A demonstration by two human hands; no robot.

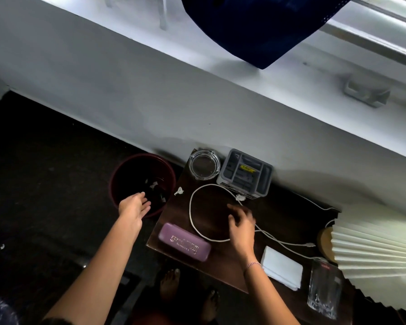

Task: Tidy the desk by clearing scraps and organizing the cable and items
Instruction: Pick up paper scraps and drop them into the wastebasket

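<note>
A dark wooden desk (277, 214) carries a white cable (192, 214) lying in a loop. One white paper scrap (179, 191) sits at the desk's left edge. Another scrap (240, 197) lies on the cable near the grey organizer. My left hand (134, 207) hovers open over the dark red bin (117, 179), which has several white scraps inside. My right hand (240, 225) is over the cable loop, fingers spread and blurred, holding nothing that I can see.
A glass ashtray (204, 164) and a grey compartment organizer (245, 175) stand at the desk's back. A purple case (185, 241) lies front left. A white paper stack (281, 267), a clear glass (324, 289) and a pleated lamp shade (375, 247) stand at the right. Bare feet (170, 283) are below.
</note>
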